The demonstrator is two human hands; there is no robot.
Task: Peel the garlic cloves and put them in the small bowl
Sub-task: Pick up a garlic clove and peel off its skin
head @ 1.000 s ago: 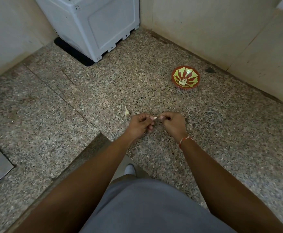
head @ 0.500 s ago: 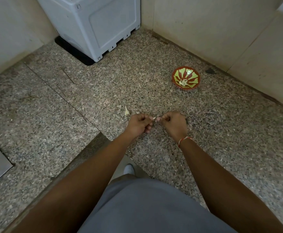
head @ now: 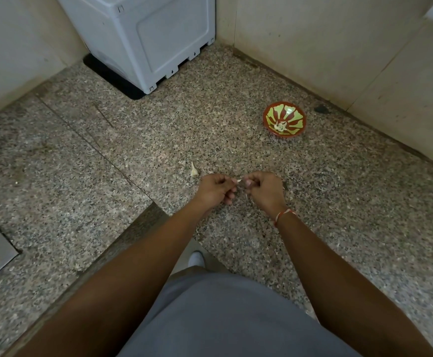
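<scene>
Both of your hands are curled tight around one small pale garlic clove (head: 239,181), which shows only as a sliver between the fingertips: your left hand (head: 216,188) pinches it from the left, your right hand (head: 264,189) from the right, with the knuckles nearly meeting above the speckled granite floor (head: 133,176). Most of the clove is hidden inside the pinch, so how much skin is left on it cannot be told.

Expect it to be very light, firm at the core, with a thin papery skin that tears easily and turns slippery once bare. Hold the body with one hand and pick at the pointed tip or root end with the other.

A second pale unpeeled-looking clove (head: 193,170) lies on the floor just to the far left of your left hand. The small red bowl with yellow-green rays (head: 269,119) sits far right, well apart from your hands, with pale pieces at its bottom.
</scene>
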